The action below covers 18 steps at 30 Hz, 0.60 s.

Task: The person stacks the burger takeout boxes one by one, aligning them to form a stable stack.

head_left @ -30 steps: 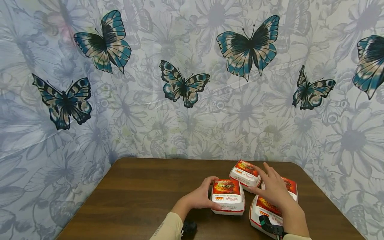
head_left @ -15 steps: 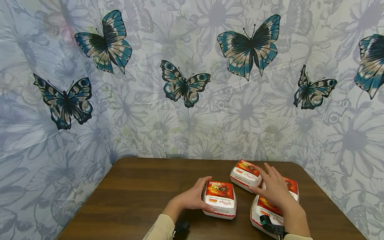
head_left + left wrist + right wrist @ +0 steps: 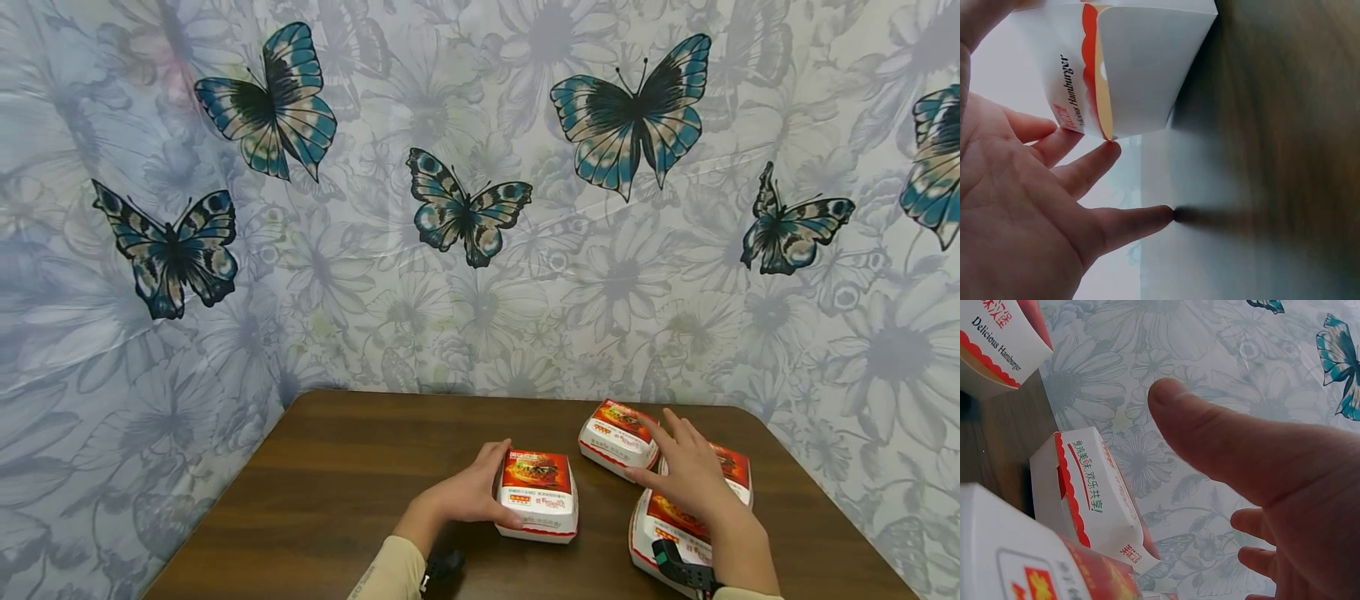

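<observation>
My left hand (image 3: 459, 498) holds a white hamburger box (image 3: 537, 497) with a red, burger-printed lid, thumb on its near side and fingers along its left and far side. The left wrist view shows fingertips against the printed side of this box (image 3: 1138, 69), with one finger stretched out apart below. My right hand (image 3: 692, 477) hovers with spread fingers over the boxes on the right. Beneath it lies a near hamburger box (image 3: 671, 542), partly covered by the wrist. Another box (image 3: 735, 471) is mostly hidden behind that hand, whose thumb (image 3: 1210, 434) points outward around nothing.
A further hamburger box (image 3: 617, 440) sits at an angle toward the back, left of the right hand's fingers. Everything stands on a brown wooden table (image 3: 337, 475) with rounded far corners. A floral cloth with butterflies (image 3: 472, 208) hangs behind the far edge.
My left hand has moved the hamburger box leftward across the table, away from the other boxes. The right hand has stayed almost still above its boxes.
</observation>
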Motion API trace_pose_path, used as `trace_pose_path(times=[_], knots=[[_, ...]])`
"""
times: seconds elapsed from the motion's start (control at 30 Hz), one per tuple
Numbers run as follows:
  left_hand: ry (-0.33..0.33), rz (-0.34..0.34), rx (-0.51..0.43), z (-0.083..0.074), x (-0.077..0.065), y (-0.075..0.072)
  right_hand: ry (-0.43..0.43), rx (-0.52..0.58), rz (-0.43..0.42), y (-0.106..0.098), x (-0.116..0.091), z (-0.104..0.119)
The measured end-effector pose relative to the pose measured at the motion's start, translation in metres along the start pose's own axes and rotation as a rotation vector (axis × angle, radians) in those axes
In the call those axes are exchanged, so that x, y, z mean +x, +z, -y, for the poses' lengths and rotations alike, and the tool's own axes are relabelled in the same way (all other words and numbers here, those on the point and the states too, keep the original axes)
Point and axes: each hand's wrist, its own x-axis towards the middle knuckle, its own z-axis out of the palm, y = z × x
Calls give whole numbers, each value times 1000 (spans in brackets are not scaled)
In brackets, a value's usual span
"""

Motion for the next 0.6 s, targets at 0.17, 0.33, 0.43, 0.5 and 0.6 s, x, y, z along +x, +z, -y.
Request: trace_pose_path(times=[0.17, 0.33, 0.43, 0.5, 0.6], knots=[[-10, -4, 22, 4, -6, -7, 7, 8, 3, 1, -1, -2], [-2, -6, 44, 10, -10, -14, 9, -1, 7, 1, -1, -4], [3, -9, 57, 12, -10, -18, 14, 8, 16, 0, -1, -2], [2, -8, 73, 13, -10, -19, 11, 6, 15, 0, -1, -2], [-2, -1, 85, 13, -10, -20, 14, -5, 22, -1, 0, -2]])
